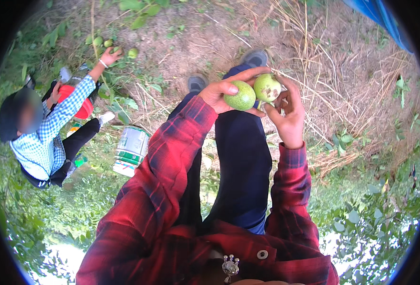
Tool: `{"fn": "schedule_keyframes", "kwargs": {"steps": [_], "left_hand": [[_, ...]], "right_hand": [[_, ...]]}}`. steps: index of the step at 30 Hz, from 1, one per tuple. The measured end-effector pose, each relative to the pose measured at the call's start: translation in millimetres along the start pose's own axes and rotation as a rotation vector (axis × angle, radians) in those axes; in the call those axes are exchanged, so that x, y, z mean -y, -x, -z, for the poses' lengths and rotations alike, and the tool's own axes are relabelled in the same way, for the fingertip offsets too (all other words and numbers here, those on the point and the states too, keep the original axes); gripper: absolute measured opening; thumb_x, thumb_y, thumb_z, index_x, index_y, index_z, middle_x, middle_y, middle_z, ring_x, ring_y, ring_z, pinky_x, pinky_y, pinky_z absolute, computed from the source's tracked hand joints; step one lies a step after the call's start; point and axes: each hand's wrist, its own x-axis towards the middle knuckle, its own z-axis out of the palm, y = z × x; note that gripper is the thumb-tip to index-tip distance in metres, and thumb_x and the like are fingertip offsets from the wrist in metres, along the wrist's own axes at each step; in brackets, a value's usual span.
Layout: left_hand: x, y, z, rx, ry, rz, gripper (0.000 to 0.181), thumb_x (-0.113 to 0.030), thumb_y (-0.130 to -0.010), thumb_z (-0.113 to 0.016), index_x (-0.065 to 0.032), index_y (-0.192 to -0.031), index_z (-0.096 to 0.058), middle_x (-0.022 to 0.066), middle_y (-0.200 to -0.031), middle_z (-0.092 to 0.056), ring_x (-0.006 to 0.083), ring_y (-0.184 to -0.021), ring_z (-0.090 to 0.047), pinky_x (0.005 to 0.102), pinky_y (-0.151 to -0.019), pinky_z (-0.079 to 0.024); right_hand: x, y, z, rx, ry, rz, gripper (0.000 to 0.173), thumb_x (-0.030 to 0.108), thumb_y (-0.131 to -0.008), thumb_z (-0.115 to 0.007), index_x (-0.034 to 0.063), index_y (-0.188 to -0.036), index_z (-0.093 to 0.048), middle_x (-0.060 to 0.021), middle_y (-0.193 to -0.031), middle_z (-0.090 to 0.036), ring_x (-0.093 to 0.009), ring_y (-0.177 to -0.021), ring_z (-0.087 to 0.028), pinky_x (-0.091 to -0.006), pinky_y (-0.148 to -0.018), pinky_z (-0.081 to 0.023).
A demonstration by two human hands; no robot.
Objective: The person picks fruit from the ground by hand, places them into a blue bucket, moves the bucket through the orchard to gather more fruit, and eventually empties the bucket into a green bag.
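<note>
In my left hand (224, 91) is a speckled round green fruit (240, 95), possibly a green walnut in its husk, with the thumb over its left side. A second green fruit (267, 88) with brown blotches lies against it on the right, between my two hands. My right hand (289, 110) is around the right side of this second fruit, its fingertips partly hidden behind it. A short green stem shows just below the two fruits. Both hands are above my knees, in front of my shoes.
At the left, a co-worker in a checked shirt (53, 126) holds a red plastic basin (75, 101) and reaches to several green fruits (98, 41) on the ground. A white and green bucket (131, 149) stands between us. Dry stalks (324, 82) and a blue sheet (381, 19) are at the right.
</note>
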Motion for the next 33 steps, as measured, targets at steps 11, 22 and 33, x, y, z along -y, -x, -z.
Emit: {"fn": "schedule_keyframes", "kwargs": {"steps": [11, 22, 33], "left_hand": [[-37.9, 125.0, -27.7, 0.193, -0.03, 0.0, 0.078, -0.043, -0.06, -0.06, -0.0071, -0.119, -0.024, 0.0223, -0.118, -0.028, 0.0349, -0.1, -0.039, 0.0419, -0.071, -0.044], [-55.9, 130.7, 82.0, -0.318, 0.348, -0.48, 0.058, -0.031, -0.066, -0.053, -0.0115, -0.113, -0.028, 0.018, -0.11, -0.036, 0.0345, -0.097, -0.042, 0.0457, -0.071, -0.042], [-73.9, 82.9, 120.4, -0.095, 0.575, -0.604, 0.057, -0.028, -0.064, -0.059, -0.0114, -0.11, -0.031, 0.0183, -0.112, -0.034, 0.0361, -0.095, -0.043, 0.0478, -0.073, -0.041]], "right_hand": [[49.1, -55.4, -45.9, 0.113, -0.121, -0.279, 0.019, 0.01, -0.076, -0.048, 0.0017, -0.092, -0.054, -0.0002, -0.07, -0.055, -0.002, -0.052, -0.039, -0.0156, -0.048, -0.032], [-77.7, -305.4, -250.8, 0.474, 1.245, 0.533, 0.017, 0.006, -0.069, -0.042, 0.0027, -0.082, -0.051, -0.0179, -0.082, -0.052, -0.031, -0.076, -0.052, -0.0368, -0.063, -0.044], [-78.4, -356.2, -269.0, 0.535, 1.611, 0.571, 0.033, 0.02, -0.059, -0.061, 0.0089, -0.087, -0.047, -0.0115, -0.087, -0.048, -0.03, -0.082, -0.049, -0.0362, -0.06, -0.043]]}}
